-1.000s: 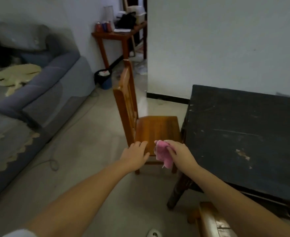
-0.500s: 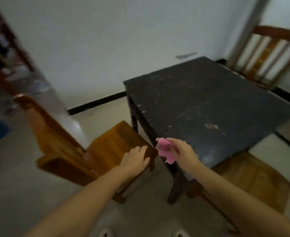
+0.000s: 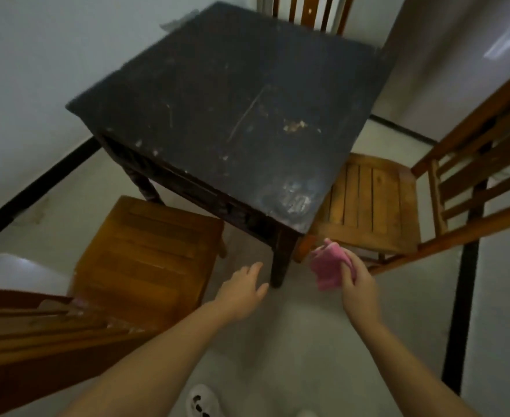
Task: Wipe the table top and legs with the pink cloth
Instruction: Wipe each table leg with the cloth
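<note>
- Pink cloth (image 3: 327, 267): bunched in the right hand (image 3: 356, 284), hanging in the air just off the near corner of the black table (image 3: 232, 94), below the top's level and to the right of the near leg (image 3: 281, 260); touching neither top nor leg.
- Right hand: fingers curled shut around the cloth's right side, thumb across it, most of the fabric spilling out toward the table corner.
- Left hand (image 3: 241, 291): loosely spread, palm down, holding nothing, hovering on the other side of the near leg, close but apparently not touching.
- Black table: top scuffed, with pale scratches, a chipped tan patch near the middle and a cloudy whitish smear by the near corner; no wiping judged done at this point.
- Left of the near leg: wooden chair (image 3: 145, 254), seat tucked close against the table's side.
- Right of the near corner: slatted chair (image 3: 368, 203), seat partly under the table's edge, just behind the cloth.
- Beyond the far edge: a third chair back (image 3: 306, 12) against the wall.
- Likely risk: a balled cloth means little contact, so streaks or missed patches, especially on the smear by the corner.
- Further risk: crowded chairs on both sides of the near leg, so a low sweep could knock knuckles on a seat or snag fabric on rough, chipped edges.
- Also possible: loose pinch slipping under pressure, dropping the cloth to the floor.
</note>
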The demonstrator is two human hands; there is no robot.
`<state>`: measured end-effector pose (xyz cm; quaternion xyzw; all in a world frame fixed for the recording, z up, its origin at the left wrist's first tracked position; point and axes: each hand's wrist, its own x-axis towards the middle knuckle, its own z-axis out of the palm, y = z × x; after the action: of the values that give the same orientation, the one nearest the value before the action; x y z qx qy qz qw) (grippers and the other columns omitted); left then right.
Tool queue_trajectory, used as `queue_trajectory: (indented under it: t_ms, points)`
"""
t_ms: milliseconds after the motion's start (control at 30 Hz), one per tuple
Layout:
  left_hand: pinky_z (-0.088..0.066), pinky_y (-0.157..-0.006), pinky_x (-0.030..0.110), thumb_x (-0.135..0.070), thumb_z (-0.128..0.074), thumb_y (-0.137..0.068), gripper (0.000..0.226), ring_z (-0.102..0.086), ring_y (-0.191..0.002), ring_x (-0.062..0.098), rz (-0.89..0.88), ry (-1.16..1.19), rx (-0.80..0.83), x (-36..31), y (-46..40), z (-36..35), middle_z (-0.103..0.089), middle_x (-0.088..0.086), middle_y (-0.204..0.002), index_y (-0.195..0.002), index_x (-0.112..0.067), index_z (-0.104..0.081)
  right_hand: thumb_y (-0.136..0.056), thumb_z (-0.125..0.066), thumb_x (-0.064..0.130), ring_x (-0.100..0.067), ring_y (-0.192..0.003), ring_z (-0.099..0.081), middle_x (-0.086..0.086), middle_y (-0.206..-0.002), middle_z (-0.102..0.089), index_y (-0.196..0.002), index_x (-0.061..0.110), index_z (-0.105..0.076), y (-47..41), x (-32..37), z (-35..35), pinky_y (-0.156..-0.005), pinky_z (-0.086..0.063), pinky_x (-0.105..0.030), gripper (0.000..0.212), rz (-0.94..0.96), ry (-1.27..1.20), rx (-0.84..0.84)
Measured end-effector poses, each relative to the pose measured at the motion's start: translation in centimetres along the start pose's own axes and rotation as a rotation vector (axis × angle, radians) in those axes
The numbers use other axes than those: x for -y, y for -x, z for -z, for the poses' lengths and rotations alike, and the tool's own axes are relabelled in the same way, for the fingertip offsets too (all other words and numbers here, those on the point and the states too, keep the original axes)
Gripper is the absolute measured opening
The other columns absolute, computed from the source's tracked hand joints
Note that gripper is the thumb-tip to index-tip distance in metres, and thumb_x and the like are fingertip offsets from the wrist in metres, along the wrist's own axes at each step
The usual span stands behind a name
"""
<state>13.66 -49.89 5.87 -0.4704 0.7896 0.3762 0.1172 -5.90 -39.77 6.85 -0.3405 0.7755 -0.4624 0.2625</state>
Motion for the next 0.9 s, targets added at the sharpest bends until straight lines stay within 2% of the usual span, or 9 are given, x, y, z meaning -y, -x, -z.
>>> queue_trajectory:
  t_ms: [233,300,400,500,600,667,733,800,900]
  points:
    - [-0.030,-0.105,0.035,-0.044,-0.044,-0.092,0.064,-0.030,-0.135,0.021,0.033,0.271,-0.174,3.9,-13.0,-9.8,-0.022,0.004,-0.151,-0.145,-0.023,-0.016,-0.098,-0.042,0.014,-0.022,-0.112,-0.057,-0.002,-0.117,-0.061,-0.125,0.021,-0.055,-4.2,-16.3,-10.4,-0.089,-0.047,-0.029,0.031,-0.096,-0.097,-0.187]
    - [-0.027,-0.104,0.028,-0.048,-0.050,-0.088,0.066,-0.029,-0.134,0.012,-0.110,0.340,-0.292,4.5,-16.7,-11.9,-0.028,-0.005,-0.147,-0.143,-0.026,-0.021,-0.098,-0.042,0.015,-0.020,-0.115,-0.056,0.002,-0.122,-0.059,-0.128,0.023,-0.052,-5.6,-19.8,-14.8,-0.086,-0.047,-0.019,0.033,-0.059,-0.169,-0.236]
    - [-0.034,-0.098,0.016,-0.047,-0.063,-0.077,0.064,-0.039,-0.112,-0.015,-0.376,0.518,-0.374,5.7,-20.4,-13.6,-0.043,-0.026,-0.121,-0.131,-0.035,-0.031,-0.099,-0.042,0.023,-0.006,-0.129,-0.043,0.016,-0.140,-0.045,-0.139,0.028,-0.041,-5.8,-22.9,-20.1,-0.101,-0.044,-0.023,0.041,0.141,-0.397,-0.180]
    - [-0.038,-0.096,0.018,-0.040,-0.068,-0.070,0.069,-0.044,-0.112,-0.007,-0.493,0.637,-0.358,6.7,-23.6,-14.1,-0.047,-0.023,-0.117,-0.130,-0.030,-0.036,-0.095,-0.035,0.048,-0.008,-0.129,-0.042,0.011,-0.142,-0.042,-0.142,0.034,-0.034,-6.5,-26.7,-22.2,-0.101,-0.044,-0.030,0.048,0.338,-0.466,-0.208]
    - [-0.049,-0.087,0.017,-0.038,-0.067,-0.070,0.054,-0.056,-0.093,-0.008,-0.615,0.692,-0.366,6.9,-26.3,-15.4,-0.057,-0.018,-0.104,-0.119,-0.024,-0.050,-0.086,-0.038,0.064,-0.021,-0.108,-0.051,-0.004,-0.120,-0.046,-0.136,0.022,-0.041,-9.2,-29.6,-23.1,-0.086,-0.051,-0.043,0.066,0.518,-0.375,-0.324]
    - [-0.048,-0.088,0.023,-0.052,-0.066,-0.068,0.067,-0.057,-0.100,0.000,-0.665,0.732,-0.457,7.0,-27.6,-16.6,-0.059,-0.012,-0.108,-0.124,-0.020,-0.048,-0.085,-0.048,0.056,-0.019,-0.106,-0.052,-0.004,-0.118,-0.044,-0.132,0.016,-0.036,-10.8,-30.5,-24.2,-0.084,-0.052,-0.039,0.063,0.618,-0.352,-0.336]
    - [-0.046,-0.093,0.029,-0.057,-0.063,-0.064,0.074,-0.057,-0.108,0.009,-0.699,0.749,-0.517,7.3,-28.6,-17.3,-0.059,-0.008,-0.115,-0.126,-0.021,-0.045,-0.088,-0.054,0.035,-0.002,-0.103,-0.054,0.004,-0.115,-0.045,-0.130,0.012,-0.031,-11.5,-30.7,-25.3,-0.079,-0.051,-0.020,0.053,0.658,-0.436,-0.309]
    - [-0.047,-0.095,0.033,-0.059,-0.061,-0.060,0.076,-0.058,-0.108,0.012,-0.712,0.756,-0.534,7.4,-28.7,-17.5,-0.060,-0.004,-0.116,-0.123,-0.021,-0.045,-0.093,-0.047,0.017,0.009,-0.100,-0.053,0.013,-0.114,-0.044,-0.131,0.010,-0.029,-11.5,-30.9,-25.8,-0.076,-0.046,-0.008,0.042,0.681,-0.508,-0.331]
    - [-0.048,-0.087,0.024,-0.061,-0.068,-0.062,0.074,-0.058,-0.100,0.005,-0.704,0.746,-0.512,7.2,-28.4,-17.5,-0.058,-0.011,-0.108,-0.122,-0.025,-0.044,-0.099,-0.036,0.010,0.017,-0.116,-0.043,0.028,-0.126,-0.041,-0.139,0.012,-0.034,-11.3,-32.1,-26.4,-0.088,-0.037,-0.002,0.041,0.593,-0.513,-0.411]
